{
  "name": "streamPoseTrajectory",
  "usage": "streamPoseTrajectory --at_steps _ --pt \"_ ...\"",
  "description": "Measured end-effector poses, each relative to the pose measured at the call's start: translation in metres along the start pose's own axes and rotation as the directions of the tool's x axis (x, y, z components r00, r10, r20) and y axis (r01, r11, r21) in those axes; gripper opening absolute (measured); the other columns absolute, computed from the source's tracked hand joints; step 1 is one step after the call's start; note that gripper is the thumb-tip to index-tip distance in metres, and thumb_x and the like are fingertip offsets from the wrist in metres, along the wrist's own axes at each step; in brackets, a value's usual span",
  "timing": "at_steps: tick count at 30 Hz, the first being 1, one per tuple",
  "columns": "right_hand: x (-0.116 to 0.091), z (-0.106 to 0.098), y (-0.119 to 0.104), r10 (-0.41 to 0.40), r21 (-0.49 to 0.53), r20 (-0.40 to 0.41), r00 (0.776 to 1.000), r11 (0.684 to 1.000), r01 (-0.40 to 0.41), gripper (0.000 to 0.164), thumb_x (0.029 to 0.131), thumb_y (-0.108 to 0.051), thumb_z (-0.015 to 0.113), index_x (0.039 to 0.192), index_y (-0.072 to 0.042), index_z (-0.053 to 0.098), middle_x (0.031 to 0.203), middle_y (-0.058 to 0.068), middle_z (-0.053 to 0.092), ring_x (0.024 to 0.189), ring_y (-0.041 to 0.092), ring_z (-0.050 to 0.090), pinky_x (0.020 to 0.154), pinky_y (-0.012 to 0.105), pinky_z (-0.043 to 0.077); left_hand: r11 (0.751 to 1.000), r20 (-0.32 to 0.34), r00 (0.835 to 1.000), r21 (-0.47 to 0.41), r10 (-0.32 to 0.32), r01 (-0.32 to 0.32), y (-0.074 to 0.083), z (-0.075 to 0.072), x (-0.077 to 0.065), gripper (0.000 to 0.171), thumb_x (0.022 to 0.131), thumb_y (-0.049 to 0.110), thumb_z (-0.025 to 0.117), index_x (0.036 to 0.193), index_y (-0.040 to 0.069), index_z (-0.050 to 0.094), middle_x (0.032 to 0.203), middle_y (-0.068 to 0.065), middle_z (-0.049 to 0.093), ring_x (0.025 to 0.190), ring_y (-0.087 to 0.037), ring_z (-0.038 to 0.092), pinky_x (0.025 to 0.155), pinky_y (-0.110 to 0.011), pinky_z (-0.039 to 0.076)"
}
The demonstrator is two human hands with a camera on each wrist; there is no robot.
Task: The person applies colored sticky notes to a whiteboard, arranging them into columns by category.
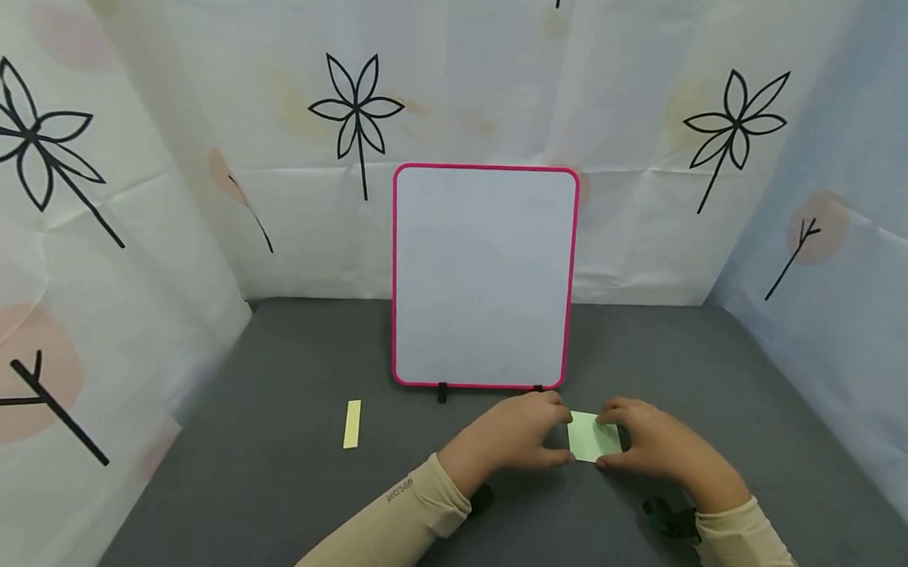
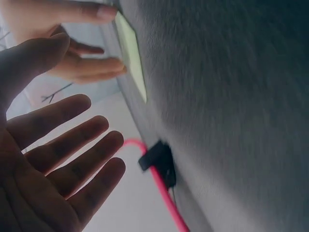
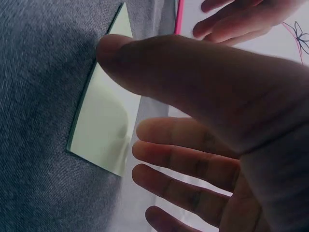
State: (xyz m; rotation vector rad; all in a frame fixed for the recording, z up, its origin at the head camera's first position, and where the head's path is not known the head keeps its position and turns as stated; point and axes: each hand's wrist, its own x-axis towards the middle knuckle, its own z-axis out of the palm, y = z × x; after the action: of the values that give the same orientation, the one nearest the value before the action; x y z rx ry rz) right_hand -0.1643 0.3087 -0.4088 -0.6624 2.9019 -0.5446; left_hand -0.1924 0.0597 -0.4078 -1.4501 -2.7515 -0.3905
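A pale green square of paper, like a sticky-note pad [image 1: 588, 439], lies flat on the grey table between the two hands. My left hand [image 1: 520, 432] is at its left edge in the head view; the left wrist view shows those fingers [image 2: 91, 162] spread loosely, apart from the pad. At the pad's right side is my right hand [image 1: 659, 441], thumb and fingers reaching to its edges. In the right wrist view the right thumb [image 3: 145, 63] crosses in front of the pad [image 3: 99, 121], the other fingers extended beside it. Whether the right fingertips touch it is unclear.
A whiteboard [image 1: 484, 276] with a pink frame stands behind the hands on small black feet [image 1: 442, 392]. Left of them lies a narrow yellow paper strip [image 1: 352, 424]. Patterned cloth [image 1: 636, 240] encloses the grey table [image 1: 267, 477] at the back and sides.
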Motion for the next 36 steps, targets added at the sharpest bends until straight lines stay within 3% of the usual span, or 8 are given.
streamPoseTrajectory --at_steps 4,9,17,22,28,36 --pt "-0.001 0.000 0.002 -0.019 0.006 -0.012 1.000 1.000 0.019 0.047 0.079 -0.033 0.094 0.115 -0.006 0.078 0.118 0.004 0.071 0.105 0.023 0.068 0.085 0.041 0.059 1.000 0.023 1.000 0.011 -0.012 0.011 0.006 0.009 0.010 0.047 0.095 0.042 0.080 0.133 0.015 0.074 0.126 0.003 0.070 0.106 -0.006 0.068 0.087 -0.015 0.055" --pt "-0.001 -0.004 0.003 -0.015 0.004 -0.014 1.000 1.000 0.015 0.054 0.079 -0.036 0.095 0.119 -0.005 0.077 0.123 0.008 0.070 0.111 0.029 0.069 0.091 0.049 0.059 0.998 0.055 0.997 0.028 -0.050 0.049 0.014 0.010 0.019 0.052 0.095 0.046 0.078 0.138 0.017 0.071 0.129 0.003 0.068 0.112 -0.008 0.064 0.088 -0.017 0.054" --pt "0.000 0.001 0.007 0.018 0.009 0.012 1.000 1.000 -0.018 0.055 0.081 -0.038 0.093 0.121 -0.004 0.076 0.128 0.011 0.069 0.116 0.034 0.069 0.094 0.054 0.059 0.988 0.078 0.996 0.150 -0.052 0.040 0.020 0.022 0.032 0.040 0.093 0.050 0.079 0.122 0.022 0.077 0.114 0.006 0.068 0.087 -0.005 0.056 0.068 -0.018 0.045" --pt "-0.001 0.003 0.008 0.003 0.007 0.011 1.000 1.000 -0.003 0.054 0.083 -0.039 0.092 0.120 -0.004 0.076 0.127 0.014 0.070 0.115 0.037 0.069 0.093 0.055 0.058 0.984 0.085 0.994 0.173 -0.066 0.050 0.021 0.028 0.034 0.035 0.093 0.049 0.080 0.118 0.025 0.077 0.114 0.008 0.068 0.085 -0.005 0.055 0.066 -0.019 0.045" --pt "-0.006 0.008 0.010 0.009 0.008 -0.001 1.000 1.000 -0.009 0.053 0.083 -0.039 0.091 0.121 -0.007 0.076 0.126 0.009 0.069 0.114 0.032 0.069 0.091 0.051 0.059 0.978 0.085 0.993 0.200 -0.076 0.058 0.020 0.032 0.032 0.039 0.093 0.051 0.080 0.120 0.025 0.075 0.108 0.007 0.066 0.082 -0.005 0.053 0.066 -0.019 0.044" --pt "-0.007 0.010 0.012 0.000 0.005 -0.002 1.000 1.000 0.000 0.053 0.083 -0.044 0.090 0.122 -0.010 0.076 0.124 0.004 0.067 0.111 0.026 0.068 0.088 0.047 0.059 0.971 0.062 0.996 0.235 -0.065 0.049 0.020 0.032 0.030 0.031 0.091 0.050 0.081 0.109 0.025 0.076 0.101 0.007 0.064 0.078 -0.006 0.051 0.065 -0.020 0.042"
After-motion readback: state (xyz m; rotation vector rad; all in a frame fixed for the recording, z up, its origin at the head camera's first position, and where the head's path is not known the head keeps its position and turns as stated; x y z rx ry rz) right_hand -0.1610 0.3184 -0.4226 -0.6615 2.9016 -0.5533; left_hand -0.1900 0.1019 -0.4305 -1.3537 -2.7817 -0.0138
